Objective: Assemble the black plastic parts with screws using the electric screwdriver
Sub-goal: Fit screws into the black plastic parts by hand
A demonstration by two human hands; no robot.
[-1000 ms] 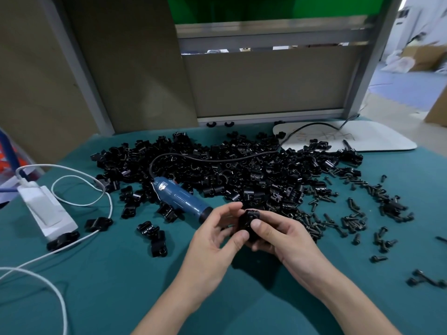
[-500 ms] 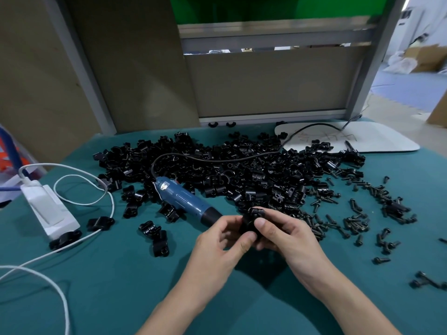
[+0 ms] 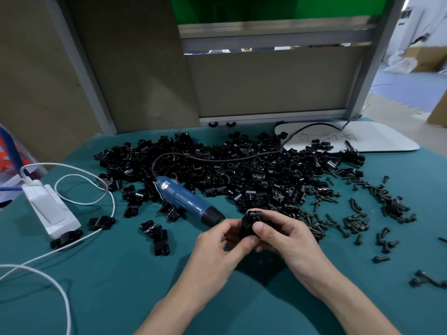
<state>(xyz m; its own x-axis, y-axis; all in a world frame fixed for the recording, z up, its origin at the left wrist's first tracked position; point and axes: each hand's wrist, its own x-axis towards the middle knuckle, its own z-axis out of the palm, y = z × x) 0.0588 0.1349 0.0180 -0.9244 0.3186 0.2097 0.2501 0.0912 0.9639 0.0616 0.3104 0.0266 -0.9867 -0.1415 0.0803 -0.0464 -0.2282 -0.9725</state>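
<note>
Black plastic part (image 3: 249,222) is clasped between both of your grips, just above the near middle of the table (image 3: 108,298). Your left grip (image 3: 217,249) curls round its left side and your right grip (image 3: 289,240) closes on it from the right. Both thumbs press the face turned toward you. Whether a screw is in it already, you cannot tell from here.

Just beside your left fingers lies the blue electric screwdriver (image 3: 186,199), flat on the teal cloth, its black nose toward your grips. Its black cord (image 3: 217,158) loops back over the pile of black parts (image 3: 254,175), which spreads across the far middle of the table, and runs on toward the far right corner. There it crosses a white board (image 3: 377,141).

Right of your right grip, black screws (image 3: 355,222) are scattered toward the right edge. Left of your left grip, a few loose parts (image 3: 158,238) sit apart from the pile. Near the left edge a white charger (image 3: 48,209) lies with its white cable (image 3: 84,203) coiled beside it.
</note>
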